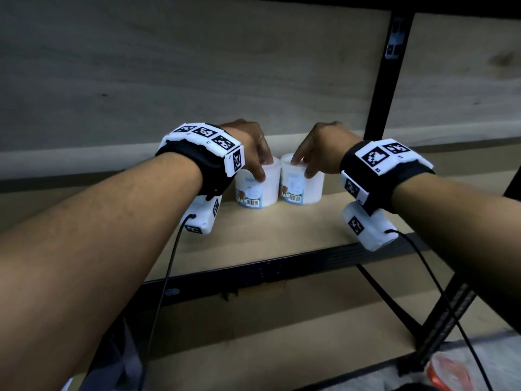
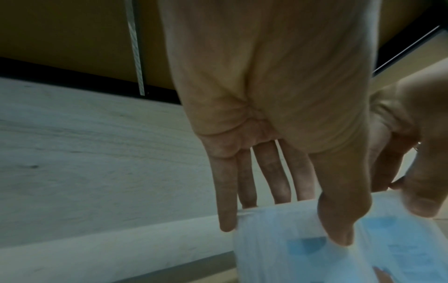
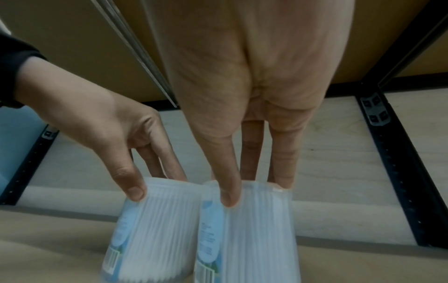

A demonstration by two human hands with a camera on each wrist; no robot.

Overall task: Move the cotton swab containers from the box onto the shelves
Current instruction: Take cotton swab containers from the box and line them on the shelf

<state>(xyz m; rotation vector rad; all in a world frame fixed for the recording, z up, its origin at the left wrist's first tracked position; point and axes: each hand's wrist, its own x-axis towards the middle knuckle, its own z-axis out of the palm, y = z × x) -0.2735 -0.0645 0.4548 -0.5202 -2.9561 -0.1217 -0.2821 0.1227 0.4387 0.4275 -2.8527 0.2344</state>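
Note:
Two white, translucent cotton swab containers with blue labels and barcodes stand upright side by side, touching, on the tan shelf board (image 1: pixel 282 235). My left hand (image 1: pixel 263 165) grips the top of the left container (image 1: pixel 258 190), thumb in front and fingers behind. My right hand (image 1: pixel 303 165) grips the top of the right container (image 1: pixel 298 187) the same way. The right wrist view shows both containers, left (image 3: pixel 155 229) and right (image 3: pixel 254 239), under my left hand (image 3: pixel 155 180) and right hand (image 3: pixel 254 189). In the left wrist view my left hand (image 2: pixel 286 216) holds its container (image 2: pixel 290 249). The box is out of view.
A pale wooden back panel (image 1: pixel 197 80) closes the shelf behind the containers. A black upright post (image 1: pixel 386 80) stands to the right, and a black front rail (image 1: pixel 282 266) edges the shelf. A lower shelf board (image 1: pixel 282 320) lies beneath. Something orange-red (image 1: pixel 448 371) sits at the bottom right.

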